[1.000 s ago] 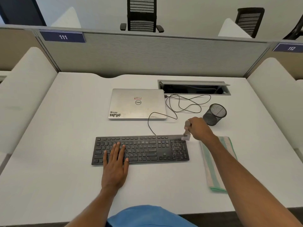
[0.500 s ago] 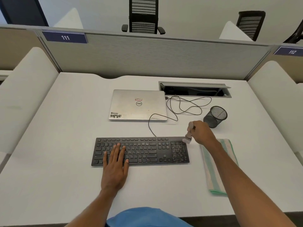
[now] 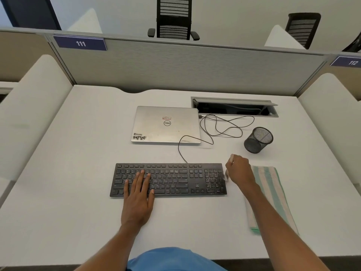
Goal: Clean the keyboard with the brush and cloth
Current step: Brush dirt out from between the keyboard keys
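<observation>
A black keyboard (image 3: 172,179) lies across the middle of the white desk (image 3: 78,173). My left hand (image 3: 138,190) rests flat on its left half, fingers straight. My right hand (image 3: 239,170) grips a small pale brush (image 3: 227,174) at the keyboard's right edge; the bristles, blurred, touch the number pad's outer side, and the handle tip shows above my fist. A folded cloth (image 3: 271,194) with green and white stripes lies just right of the keyboard, partly under my right forearm.
A shut silver laptop (image 3: 166,125) sits behind the keyboard. A loose black cable (image 3: 220,128) runs from it to the keyboard. A black mesh cup (image 3: 257,140) stands at the right, behind my right hand. An open cable hatch (image 3: 234,106) lies further back.
My right hand has moved the brush down along the keyboard's right edge, from the top right corner toward me. My left hand has stayed put.
</observation>
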The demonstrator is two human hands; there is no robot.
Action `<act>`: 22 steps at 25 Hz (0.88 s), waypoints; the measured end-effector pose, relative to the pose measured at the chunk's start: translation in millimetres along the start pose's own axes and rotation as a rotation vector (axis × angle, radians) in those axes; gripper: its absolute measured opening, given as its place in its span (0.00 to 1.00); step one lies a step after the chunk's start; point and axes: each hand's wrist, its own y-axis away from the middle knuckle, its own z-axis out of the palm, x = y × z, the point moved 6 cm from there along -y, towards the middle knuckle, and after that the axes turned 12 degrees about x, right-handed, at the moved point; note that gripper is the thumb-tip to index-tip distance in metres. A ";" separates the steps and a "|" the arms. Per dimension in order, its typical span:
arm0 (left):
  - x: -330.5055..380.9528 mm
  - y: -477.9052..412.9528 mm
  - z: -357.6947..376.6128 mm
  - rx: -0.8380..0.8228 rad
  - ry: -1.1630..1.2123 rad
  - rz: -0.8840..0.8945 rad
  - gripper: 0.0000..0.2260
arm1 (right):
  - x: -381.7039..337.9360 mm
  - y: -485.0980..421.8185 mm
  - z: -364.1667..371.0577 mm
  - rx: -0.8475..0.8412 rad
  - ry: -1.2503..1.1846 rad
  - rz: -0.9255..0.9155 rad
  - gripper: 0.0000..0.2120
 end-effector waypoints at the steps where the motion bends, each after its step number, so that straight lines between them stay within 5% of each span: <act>1: 0.3 0.4 0.3 -0.001 -0.002 0.004 0.28 | 0.9 -1.5 -4.0 0.051 -0.009 0.005 0.10; 5: 0.3 0.1 1.2 -0.008 -0.009 0.004 0.28 | -12.3 -0.5 -18.9 0.233 -0.198 -0.036 0.11; 12: 0.2 0.2 0.4 -0.006 -0.003 0.005 0.28 | -11.3 4.7 -7.9 0.070 -0.136 0.025 0.10; 17: 0.4 0.1 -0.2 -0.004 0.000 0.005 0.28 | -23.7 -1.7 -22.9 0.167 -0.112 -0.036 0.12; 22: 1.5 -1.0 0.7 -0.007 -0.004 0.008 0.28 | -12.6 7.5 -10.2 0.088 -0.106 0.012 0.11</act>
